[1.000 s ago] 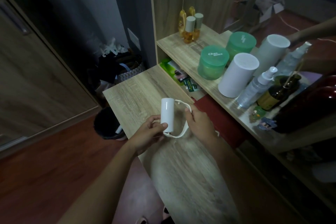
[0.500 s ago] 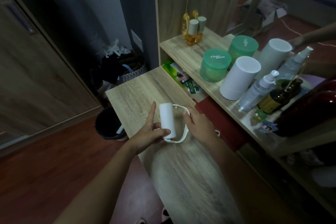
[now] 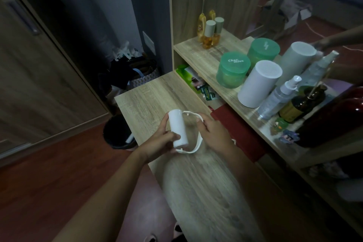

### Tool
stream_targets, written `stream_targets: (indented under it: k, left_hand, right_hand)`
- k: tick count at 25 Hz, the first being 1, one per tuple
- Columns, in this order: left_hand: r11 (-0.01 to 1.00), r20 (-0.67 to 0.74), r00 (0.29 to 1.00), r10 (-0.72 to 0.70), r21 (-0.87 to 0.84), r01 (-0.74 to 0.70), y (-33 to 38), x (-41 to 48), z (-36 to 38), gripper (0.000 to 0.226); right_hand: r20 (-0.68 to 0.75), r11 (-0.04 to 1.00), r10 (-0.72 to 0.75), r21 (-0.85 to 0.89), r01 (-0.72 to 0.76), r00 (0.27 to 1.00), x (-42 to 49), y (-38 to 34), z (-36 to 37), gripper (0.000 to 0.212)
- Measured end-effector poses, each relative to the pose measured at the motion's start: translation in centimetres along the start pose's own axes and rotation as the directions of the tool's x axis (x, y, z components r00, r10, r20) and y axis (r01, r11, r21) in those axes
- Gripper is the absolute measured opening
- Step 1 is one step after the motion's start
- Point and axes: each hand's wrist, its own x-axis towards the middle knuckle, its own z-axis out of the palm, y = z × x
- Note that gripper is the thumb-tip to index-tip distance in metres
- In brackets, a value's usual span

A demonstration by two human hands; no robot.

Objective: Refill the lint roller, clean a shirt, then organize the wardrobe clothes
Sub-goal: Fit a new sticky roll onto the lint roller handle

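Over the wooden table (image 3: pixel 206 182) I hold a white lint roller. Its white cylindrical roll (image 3: pixel 177 126) sits tilted inside the white curved frame (image 3: pixel 197 146), which loops round the roll's right side. My left hand (image 3: pixel 161 140) wraps the roll's lower end, thumb across it. The fingers of my right hand (image 3: pixel 215 134) pinch the frame on its right side. No shirt is in view.
A raised shelf (image 3: pixel 198 55) on the right carries a white cylinder (image 3: pixel 258 83), green jars (image 3: pixel 232 69), spray bottles (image 3: pixel 279 97) and amber bottles (image 3: pixel 209 33). A black bin (image 3: pixel 117 132) stands on the floor left of the table. A wardrobe door (image 3: pixel 39 76) is at far left.
My left index finger, stretched out half a second ago, has curled back round the roll. Both hands keep their hold and the roller stays over the same spot.
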Motion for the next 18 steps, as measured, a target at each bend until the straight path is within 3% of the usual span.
stream_targets:
  k: [3,8,18]
  left_hand:
    - [0.999,-0.029,1.000,-0.012,0.034,0.013,0.0,0.1,-0.1,0.095]
    - [0.999,-0.008,0.999,-0.040,-0.035,0.040,0.3,-0.2,0.5,0.080]
    - [0.990,0.062,0.996,-0.066,-0.121,0.073,-0.1,-0.9,1.0,0.093]
  right_hand:
    - [0.011,1.000,0.004,-0.005,-0.004,1.000,0.0,-0.2,-0.2,0.032]
    - [0.012,1.000,0.003,-0.018,-0.002,1.000,-0.1,-0.4,-0.4,0.033]
    - [-0.006,1.000,0.012,-0.020,-0.012,1.000,-0.3,-0.5,-0.3,0.032]
